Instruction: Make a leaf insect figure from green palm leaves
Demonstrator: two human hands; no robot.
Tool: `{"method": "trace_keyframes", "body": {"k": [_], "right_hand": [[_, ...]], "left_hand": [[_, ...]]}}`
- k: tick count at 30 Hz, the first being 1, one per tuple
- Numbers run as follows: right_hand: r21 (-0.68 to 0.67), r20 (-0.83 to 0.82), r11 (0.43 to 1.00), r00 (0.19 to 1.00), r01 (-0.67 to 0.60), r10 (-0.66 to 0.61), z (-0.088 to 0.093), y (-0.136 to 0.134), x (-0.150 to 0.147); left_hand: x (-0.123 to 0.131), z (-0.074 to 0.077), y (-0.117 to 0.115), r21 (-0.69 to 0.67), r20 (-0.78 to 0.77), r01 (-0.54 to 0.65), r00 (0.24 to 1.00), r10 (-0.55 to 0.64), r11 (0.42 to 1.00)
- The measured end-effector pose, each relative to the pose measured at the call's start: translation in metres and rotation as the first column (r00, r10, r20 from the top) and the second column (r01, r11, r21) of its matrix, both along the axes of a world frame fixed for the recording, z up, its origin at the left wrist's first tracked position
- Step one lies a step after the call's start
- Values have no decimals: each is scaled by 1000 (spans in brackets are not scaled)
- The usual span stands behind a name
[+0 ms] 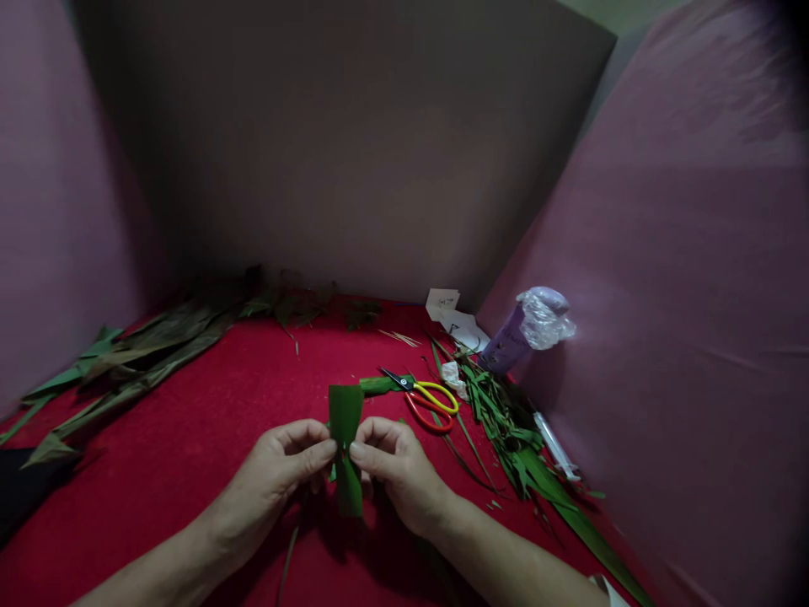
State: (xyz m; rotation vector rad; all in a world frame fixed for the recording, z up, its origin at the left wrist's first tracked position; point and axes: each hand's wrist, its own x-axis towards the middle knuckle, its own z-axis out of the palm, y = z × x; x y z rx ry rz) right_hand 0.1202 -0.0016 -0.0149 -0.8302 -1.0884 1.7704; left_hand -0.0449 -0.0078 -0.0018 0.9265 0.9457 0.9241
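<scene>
A green leaf strip [345,421] stands upright over the red cloth [208,421], folded at its middle. My left hand [281,472] pinches it from the left with thumb and fingers pressed together. My right hand [395,472] pinches the same strip from the right, fingertips almost meeting the left ones at the fold. The strip's lower end hangs down between both hands.
Scissors [426,398] with yellow and red handles lie just beyond my right hand. Cut green leaves [511,421] pile at the right, dried leaves [145,354] at the left and back. A purple bottle [515,333] with plastic wrap, white paper scraps [452,316] and purple walls surround the cloth.
</scene>
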Motion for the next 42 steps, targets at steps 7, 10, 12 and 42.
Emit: {"method": "trace_keyframes", "body": {"k": [7, 10, 12, 42], "right_hand": [[178, 173, 960, 954, 216, -246, 0, 1, -3], [267, 240, 936, 925, 229, -295, -2, 0, -4], [290, 262, 931, 917, 222, -300, -2, -1, -4], [366, 385, 917, 870, 161, -306, -3, -9, -6]], "left_hand": [[0, -5, 2, 29, 48, -14, 999, 13, 999], [1, -2, 1, 8, 72, -4, 997, 4, 1000], [2, 1, 0, 6, 75, 4, 997, -4, 1000], [3, -7, 2, 84, -44, -89, 995, 93, 992]]}}
